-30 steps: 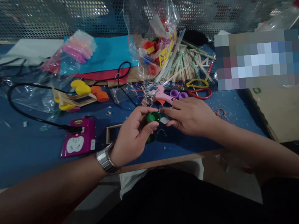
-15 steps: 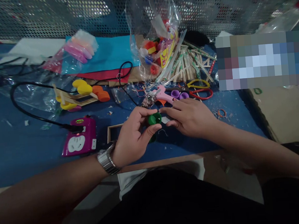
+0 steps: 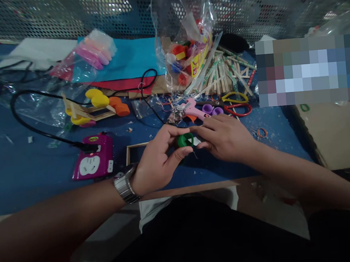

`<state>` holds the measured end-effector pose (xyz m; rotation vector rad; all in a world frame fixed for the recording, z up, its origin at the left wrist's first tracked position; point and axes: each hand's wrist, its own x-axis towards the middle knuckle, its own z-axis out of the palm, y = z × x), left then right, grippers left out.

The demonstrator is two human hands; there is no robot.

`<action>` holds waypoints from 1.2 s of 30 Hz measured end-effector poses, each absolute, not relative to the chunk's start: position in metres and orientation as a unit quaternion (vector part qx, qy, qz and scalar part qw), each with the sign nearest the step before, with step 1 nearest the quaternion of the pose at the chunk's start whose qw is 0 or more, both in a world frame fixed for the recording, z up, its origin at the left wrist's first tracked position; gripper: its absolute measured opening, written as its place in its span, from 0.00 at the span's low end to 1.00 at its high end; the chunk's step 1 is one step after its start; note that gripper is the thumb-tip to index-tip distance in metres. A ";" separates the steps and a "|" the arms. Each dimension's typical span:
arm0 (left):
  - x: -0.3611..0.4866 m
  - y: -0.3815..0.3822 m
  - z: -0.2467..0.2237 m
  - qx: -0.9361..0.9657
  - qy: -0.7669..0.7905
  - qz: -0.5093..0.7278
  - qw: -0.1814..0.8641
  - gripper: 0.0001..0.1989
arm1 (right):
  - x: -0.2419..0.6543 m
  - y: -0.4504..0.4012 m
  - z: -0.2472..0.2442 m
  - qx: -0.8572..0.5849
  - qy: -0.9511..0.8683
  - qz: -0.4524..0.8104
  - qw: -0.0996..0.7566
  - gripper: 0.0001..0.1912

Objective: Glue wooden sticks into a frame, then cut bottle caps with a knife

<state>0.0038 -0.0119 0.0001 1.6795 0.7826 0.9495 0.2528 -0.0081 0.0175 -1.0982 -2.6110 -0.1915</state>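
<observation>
The left hand (image 3: 157, 160) pinches a green bottle cap (image 3: 181, 141) above the blue tabletop (image 3: 217, 169); the right hand (image 3: 227, 138) narrows finger and thumb on a small pale piece (image 3: 196, 141) beside its opening. The cap looks light, stiff, perhaps slippery, best gripped by its outer wall.

Blue table, purple power socket, scissors

Blue table (image 3: 51, 173), purple power socket (image 3: 100, 156), scissors (image 3: 221, 103)

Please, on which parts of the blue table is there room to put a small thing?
Mostly bare: the blue table left of the purple power socket; a smaller patch between the orange ring and cardboard. Crowded: beyond the right hand, around the glue gun, scissors and sticks.
</observation>
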 end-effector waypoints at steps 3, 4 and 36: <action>0.006 -0.013 0.002 0.664 0.316 0.393 0.552 0.17 | 0.252 -0.009 0.017 -0.390 -0.907 -0.062 0.149 0.32; 0.006 -0.013 0.003 0.658 0.315 0.397 0.557 0.16 | 0.251 -0.009 0.017 -0.392 -0.906 -0.061 0.151 0.32; 0.006 0.005 -0.009 0.499 0.320 0.416 0.689 0.20 | 0.268 -0.004 0.029 -0.419 -0.893 -0.066 0.152 0.28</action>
